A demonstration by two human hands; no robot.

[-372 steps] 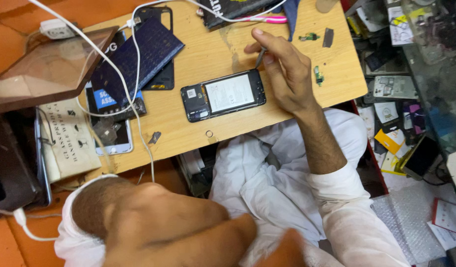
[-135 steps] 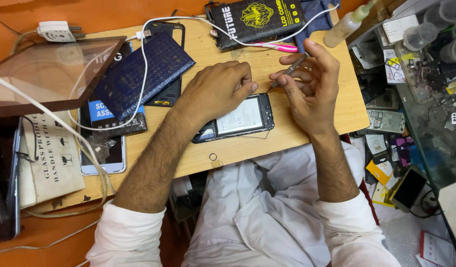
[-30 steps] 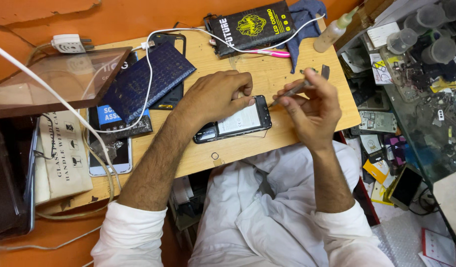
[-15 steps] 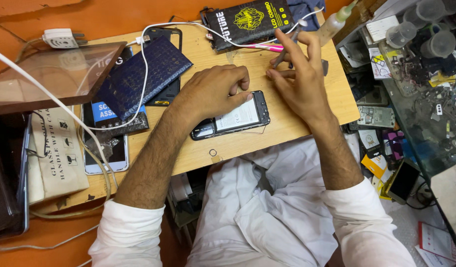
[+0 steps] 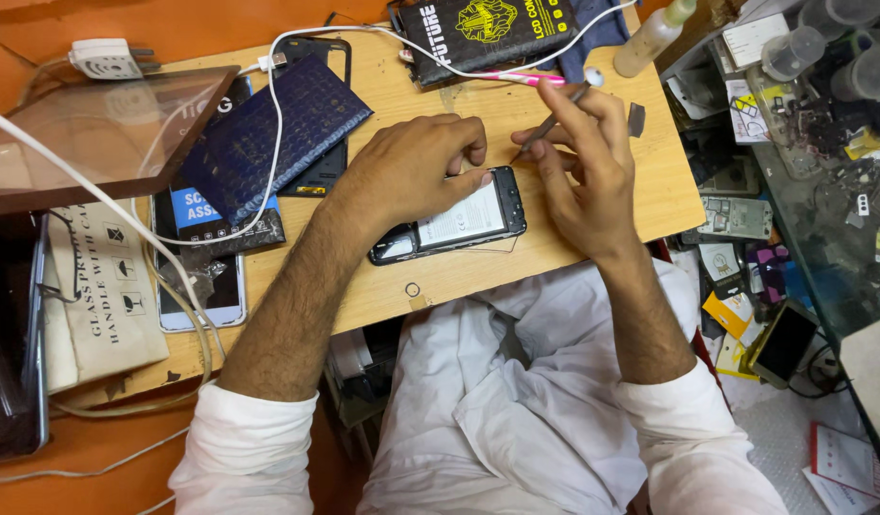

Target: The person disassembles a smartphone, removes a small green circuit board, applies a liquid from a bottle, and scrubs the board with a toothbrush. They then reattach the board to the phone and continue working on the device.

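- Clearly, the opened black phone with its white battery label [image 5: 454,221] lies on the light wooden board [image 5: 545,262], pressed by the left hand [image 5: 411,172].
- Just above the phone's right end, the right hand [image 5: 583,172] pinches a thin grey metal tool [image 5: 554,122]; it could slip and scratch the inside.
- Its tip is hidden behind fingers.
- Small parts right of the phone are hard to make out.

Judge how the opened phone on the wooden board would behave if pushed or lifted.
The opened phone lies flat, so it would probably slide rather than tip. Its back is off and its insides are exposed, so it is likely fragile. The left hand presses on its top edge, probably steadying it.
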